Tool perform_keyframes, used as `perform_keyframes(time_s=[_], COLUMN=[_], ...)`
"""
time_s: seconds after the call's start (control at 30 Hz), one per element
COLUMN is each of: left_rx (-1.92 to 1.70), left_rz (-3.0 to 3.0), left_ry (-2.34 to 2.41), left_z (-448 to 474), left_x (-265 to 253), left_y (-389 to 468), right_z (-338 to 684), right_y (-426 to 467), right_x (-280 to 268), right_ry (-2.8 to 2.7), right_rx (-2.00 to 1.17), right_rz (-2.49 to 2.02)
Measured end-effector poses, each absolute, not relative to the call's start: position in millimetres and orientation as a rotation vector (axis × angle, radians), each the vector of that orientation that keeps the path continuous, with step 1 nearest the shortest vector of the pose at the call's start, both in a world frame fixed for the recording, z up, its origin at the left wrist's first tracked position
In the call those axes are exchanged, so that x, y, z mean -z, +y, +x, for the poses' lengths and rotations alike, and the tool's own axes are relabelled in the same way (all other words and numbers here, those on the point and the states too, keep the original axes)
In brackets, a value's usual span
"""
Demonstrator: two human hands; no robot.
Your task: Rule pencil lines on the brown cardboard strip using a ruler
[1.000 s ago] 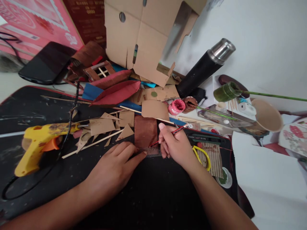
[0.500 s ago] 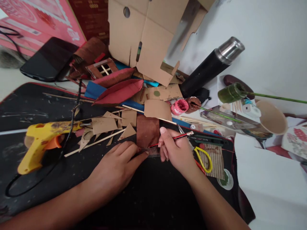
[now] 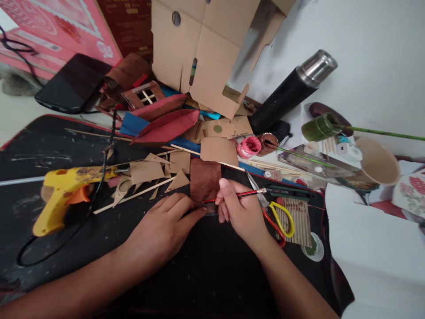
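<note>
A brown-painted piece of cardboard (image 3: 206, 177) lies flat on the black mat. Across its near edge lies a clear strip, seemingly a ruler (image 3: 212, 209). My left hand (image 3: 166, 226) presses down on the ruler and the cardboard's near left corner with its fingers, hiding part of both. In my right hand (image 3: 241, 210) a red and black pencil (image 3: 247, 193) is pinched at a low slant, its point at the ruler's edge on the cardboard. Beside that hand rest scissors (image 3: 282, 219) with yellow and red handles.
A yellow glue gun (image 3: 66, 195) lies at left, its cord curling over the mat. Cardboard scraps (image 3: 146, 172) and thin sticks lie behind my left hand. Farther back are pink (image 3: 249, 147) and brown (image 3: 268, 144) paint jars, a black flask (image 3: 288, 97) and red cardboard shapes (image 3: 169, 126).
The pencil's point has shifted slightly left along the ruler, with my right hand. My left hand stays pressed in place. The view has shifted a little.
</note>
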State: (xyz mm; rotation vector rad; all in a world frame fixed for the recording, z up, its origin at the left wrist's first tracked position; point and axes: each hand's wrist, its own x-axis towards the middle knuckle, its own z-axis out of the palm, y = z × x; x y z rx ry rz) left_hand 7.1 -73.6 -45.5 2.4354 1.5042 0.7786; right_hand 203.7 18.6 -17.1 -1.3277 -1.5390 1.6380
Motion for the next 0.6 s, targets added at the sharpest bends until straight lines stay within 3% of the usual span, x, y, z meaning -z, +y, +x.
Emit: perform_keyframes(time_s=[0.6], left_rx=[-0.865], left_rz=[2.415], left_ry=[1.488], left_z=[9], left_x=[45], left_y=[-72], right_z=[204], right_y=[9], right_x=[26], right_ry=[-1.516], right_rx=[-1.568], right_rz=[-1.185])
